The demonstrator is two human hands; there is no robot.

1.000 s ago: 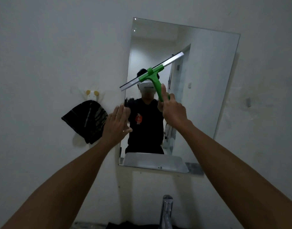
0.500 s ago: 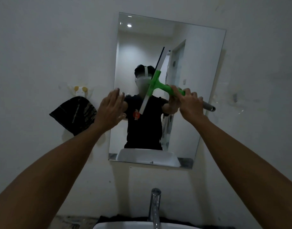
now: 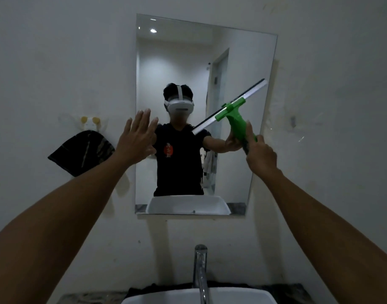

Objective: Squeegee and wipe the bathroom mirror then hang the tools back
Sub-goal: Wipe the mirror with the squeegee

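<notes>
step: you are squeegeeing; your right hand [image 3: 261, 153] is clenched on the green squeegee [image 3: 237, 116], its blade slanting across the mirror [image 3: 206, 62] at right of centre.
left hand: your left hand [image 3: 136, 138] is released, fingers spread at the mirror's left edge.
cloth: the dark cloth [image 3: 81, 153] hangs on the wall hook [image 3: 89, 122], left of frame, unused.
next: set the blade flat on the glass and pull one even stroke; wiping and hanging remain.
change: half a second ago the blade stood near upright at mirror centre; now it has swung right and tilted.
</notes>
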